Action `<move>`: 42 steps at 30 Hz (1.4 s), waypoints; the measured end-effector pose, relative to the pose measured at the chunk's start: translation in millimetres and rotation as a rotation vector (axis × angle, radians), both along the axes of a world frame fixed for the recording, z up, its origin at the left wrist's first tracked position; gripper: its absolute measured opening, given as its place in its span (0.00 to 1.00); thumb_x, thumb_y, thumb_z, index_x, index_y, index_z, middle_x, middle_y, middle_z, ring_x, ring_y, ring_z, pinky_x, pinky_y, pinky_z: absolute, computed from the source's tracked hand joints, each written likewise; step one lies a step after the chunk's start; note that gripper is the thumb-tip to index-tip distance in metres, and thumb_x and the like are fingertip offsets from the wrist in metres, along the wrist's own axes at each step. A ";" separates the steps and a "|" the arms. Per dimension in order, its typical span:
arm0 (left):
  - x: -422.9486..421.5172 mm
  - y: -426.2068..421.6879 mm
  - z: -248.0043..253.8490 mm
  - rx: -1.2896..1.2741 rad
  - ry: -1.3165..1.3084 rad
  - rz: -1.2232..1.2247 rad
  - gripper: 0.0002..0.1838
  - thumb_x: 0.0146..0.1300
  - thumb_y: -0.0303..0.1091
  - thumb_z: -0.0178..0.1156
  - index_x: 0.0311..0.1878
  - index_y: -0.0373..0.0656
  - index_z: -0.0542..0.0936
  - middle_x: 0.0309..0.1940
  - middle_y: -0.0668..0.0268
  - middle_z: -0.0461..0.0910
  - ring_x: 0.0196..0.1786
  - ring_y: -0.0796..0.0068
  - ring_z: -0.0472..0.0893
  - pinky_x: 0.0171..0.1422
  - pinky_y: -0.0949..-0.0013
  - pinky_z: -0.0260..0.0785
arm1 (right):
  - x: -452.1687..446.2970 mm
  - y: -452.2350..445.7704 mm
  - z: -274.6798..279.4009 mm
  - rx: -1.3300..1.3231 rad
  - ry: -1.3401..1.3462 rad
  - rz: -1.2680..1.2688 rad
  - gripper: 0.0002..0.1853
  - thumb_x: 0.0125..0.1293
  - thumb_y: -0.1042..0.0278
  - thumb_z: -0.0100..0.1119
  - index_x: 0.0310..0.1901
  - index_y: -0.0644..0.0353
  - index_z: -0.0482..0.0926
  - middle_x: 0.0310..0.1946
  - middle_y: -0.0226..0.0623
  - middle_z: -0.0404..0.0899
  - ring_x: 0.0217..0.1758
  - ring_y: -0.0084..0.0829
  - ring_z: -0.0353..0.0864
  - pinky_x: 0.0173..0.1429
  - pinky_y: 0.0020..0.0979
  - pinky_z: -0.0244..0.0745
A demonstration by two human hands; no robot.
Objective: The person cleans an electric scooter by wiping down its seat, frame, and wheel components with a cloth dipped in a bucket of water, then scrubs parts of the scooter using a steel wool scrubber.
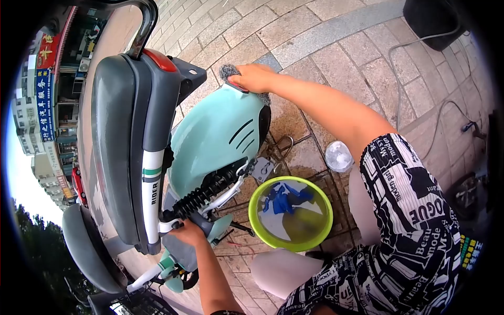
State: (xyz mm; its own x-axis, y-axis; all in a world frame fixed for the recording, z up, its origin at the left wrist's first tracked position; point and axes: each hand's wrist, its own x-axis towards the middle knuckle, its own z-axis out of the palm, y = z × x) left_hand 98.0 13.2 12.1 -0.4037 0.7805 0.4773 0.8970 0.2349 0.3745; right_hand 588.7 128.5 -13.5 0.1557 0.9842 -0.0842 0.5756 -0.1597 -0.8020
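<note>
My right hand (pixel 254 79) is closed on a grey fluffy cloth (pixel 228 70), pressed against the end of the mint-green rear fender (pixel 210 131) of an electric scooter. A small red reflector lies partly under that hand. Below the seat (pixel 118 147), my left hand (pixel 187 232) grips the white frame (pixel 168 226) next to the black coil spring (pixel 202 195); some of its fingers are hidden behind the frame. Between my knees and the scooter stands a lime-green basin (pixel 328 210) of murky water, with a blue cloth (pixel 285 198) in it.
A clear, crumpled plastic bag (pixel 339 156) lies on the paving beside the basin. A dark container (pixel 433 23) stands at the upper right, with a hose (pixel 397 79) running across the paving. Shopfronts with signs (pixel 45 105) line the left edge.
</note>
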 end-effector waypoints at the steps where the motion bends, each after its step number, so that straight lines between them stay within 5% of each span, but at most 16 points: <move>1: 3.2 -1.9 2.4 0.004 -0.007 -0.019 0.36 0.62 0.50 0.61 0.63 0.34 0.61 0.53 0.39 0.75 0.54 0.37 0.75 0.56 0.46 0.66 | 3.5 6.6 5.4 -0.062 -0.011 0.084 0.29 0.66 0.39 0.46 0.50 0.59 0.78 0.50 0.48 0.81 0.55 0.50 0.78 0.58 0.44 0.71; 3: 10.4 -3.8 7.7 -0.021 -0.010 0.016 0.36 0.62 0.49 0.62 0.63 0.35 0.61 0.54 0.40 0.75 0.55 0.38 0.75 0.57 0.47 0.65 | 0.2 -8.2 4.9 -0.023 0.017 0.001 0.29 0.67 0.40 0.45 0.51 0.60 0.78 0.50 0.49 0.81 0.56 0.50 0.78 0.60 0.43 0.69; 7: 18.3 -3.6 8.1 0.049 -0.067 -0.050 0.36 0.61 0.45 0.63 0.65 0.34 0.60 0.57 0.40 0.73 0.57 0.40 0.74 0.58 0.48 0.65 | -23.6 -80.0 -65.5 0.566 0.066 -0.283 0.32 0.68 0.50 0.52 0.63 0.71 0.67 0.63 0.56 0.69 0.70 0.50 0.64 0.72 0.41 0.57; 10: 22.6 -4.9 14.0 0.058 -0.050 -0.082 0.35 0.61 0.43 0.63 0.64 0.34 0.60 0.57 0.41 0.72 0.58 0.40 0.73 0.59 0.50 0.64 | -25.7 -99.5 -44.5 0.455 0.210 -0.274 0.34 0.68 0.52 0.54 0.65 0.74 0.63 0.67 0.57 0.64 0.73 0.50 0.59 0.76 0.41 0.52; 12: 24.8 -6.7 17.0 0.026 -0.042 -0.073 0.34 0.63 0.43 0.62 0.65 0.33 0.60 0.58 0.41 0.72 0.59 0.41 0.73 0.59 0.50 0.64 | -48.4 -91.1 -8.9 0.608 0.042 -0.294 0.32 0.67 0.53 0.56 0.66 0.66 0.65 0.66 0.55 0.66 0.72 0.50 0.61 0.76 0.42 0.52; 17: 37.4 -8.3 21.2 0.047 0.006 -0.034 0.34 0.64 0.42 0.60 0.66 0.33 0.60 0.59 0.41 0.71 0.59 0.42 0.73 0.60 0.52 0.65 | -155.6 -99.7 59.2 1.052 -0.097 0.384 0.37 0.44 0.60 0.67 0.62 0.44 0.73 0.63 0.26 0.71 0.73 0.35 0.63 0.76 0.44 0.55; 21: 17.4 -6.6 15.0 0.047 -0.046 -0.089 0.34 0.63 0.43 0.62 0.65 0.34 0.62 0.58 0.42 0.72 0.59 0.44 0.74 0.60 0.54 0.66 | -105.0 -90.7 29.2 0.994 -0.261 0.190 0.28 0.52 0.65 0.61 0.59 0.46 0.74 0.64 0.29 0.71 0.71 0.39 0.66 0.75 0.48 0.56; 23: 19.2 -3.2 10.4 0.084 -0.055 -0.078 0.33 0.62 0.43 0.62 0.64 0.34 0.63 0.55 0.43 0.75 0.56 0.44 0.76 0.57 0.53 0.68 | -74.5 -88.6 5.5 0.821 -0.156 -0.169 0.34 0.47 0.74 0.62 0.61 0.47 0.72 0.66 0.31 0.68 0.72 0.41 0.64 0.75 0.48 0.56; 26: 18.8 -3.4 8.7 0.075 -0.038 -0.048 0.32 0.61 0.43 0.63 0.61 0.34 0.65 0.52 0.44 0.77 0.52 0.44 0.78 0.54 0.52 0.68 | -108.6 -91.9 14.2 0.934 0.016 -0.172 0.36 0.47 0.77 0.60 0.62 0.46 0.71 0.67 0.30 0.68 0.72 0.41 0.64 0.75 0.49 0.56; 31: 14.0 -4.1 9.2 0.065 -0.009 -0.060 0.30 0.61 0.45 0.62 0.59 0.34 0.66 0.50 0.45 0.77 0.51 0.44 0.78 0.53 0.51 0.68 | -103.7 -87.9 26.6 1.067 -0.200 0.310 0.31 0.52 0.74 0.59 0.61 0.46 0.71 0.64 0.31 0.71 0.71 0.40 0.66 0.74 0.46 0.56; 33: 19.8 -5.4 12.0 0.056 -0.029 -0.030 0.31 0.61 0.45 0.63 0.59 0.33 0.66 0.49 0.45 0.77 0.51 0.44 0.78 0.52 0.52 0.68 | -72.4 -89.4 12.9 0.882 -0.162 -0.109 0.38 0.45 0.74 0.63 0.63 0.42 0.69 0.67 0.30 0.68 0.71 0.39 0.65 0.74 0.45 0.57; 35: 28.1 -6.2 16.0 0.082 -0.036 -0.027 0.31 0.61 0.46 0.63 0.59 0.33 0.65 0.49 0.45 0.77 0.51 0.44 0.78 0.52 0.52 0.68 | -79.9 -95.5 13.4 0.876 -0.271 -0.308 0.31 0.53 0.72 0.61 0.61 0.43 0.71 0.65 0.30 0.71 0.71 0.39 0.66 0.74 0.46 0.57; 37: 20.9 -6.4 8.8 0.078 -0.023 -0.045 0.31 0.61 0.46 0.63 0.59 0.33 0.65 0.49 0.44 0.77 0.51 0.43 0.78 0.52 0.52 0.69 | -117.7 -103.7 21.8 0.969 -0.158 0.077 0.38 0.46 0.74 0.63 0.63 0.40 0.70 0.66 0.29 0.68 0.72 0.39 0.64 0.74 0.45 0.58; 39: 2.1 2.7 -1.3 0.129 -0.028 -0.118 0.31 0.62 0.45 0.63 0.60 0.33 0.65 0.49 0.44 0.77 0.51 0.43 0.78 0.52 0.52 0.69 | -139.8 -99.1 35.3 1.088 -0.233 0.350 0.31 0.51 0.69 0.64 0.60 0.43 0.72 0.65 0.31 0.70 0.71 0.40 0.66 0.74 0.46 0.57; 41: 6.0 2.2 -2.4 0.167 -0.046 -0.168 0.31 0.62 0.44 0.63 0.60 0.34 0.64 0.51 0.43 0.77 0.51 0.43 0.78 0.51 0.51 0.69 | -110.1 -91.3 20.4 1.119 -0.258 0.403 0.33 0.48 0.70 0.64 0.61 0.43 0.72 0.65 0.31 0.70 0.70 0.42 0.66 0.73 0.47 0.59; 42: 7.7 2.7 -1.7 0.158 -0.033 -0.138 0.31 0.62 0.44 0.63 0.60 0.34 0.64 0.52 0.43 0.77 0.52 0.43 0.78 0.51 0.50 0.69 | -87.3 -93.7 5.6 1.037 -0.232 0.184 0.34 0.49 0.71 0.64 0.62 0.42 0.71 0.66 0.29 0.69 0.71 0.39 0.66 0.73 0.47 0.59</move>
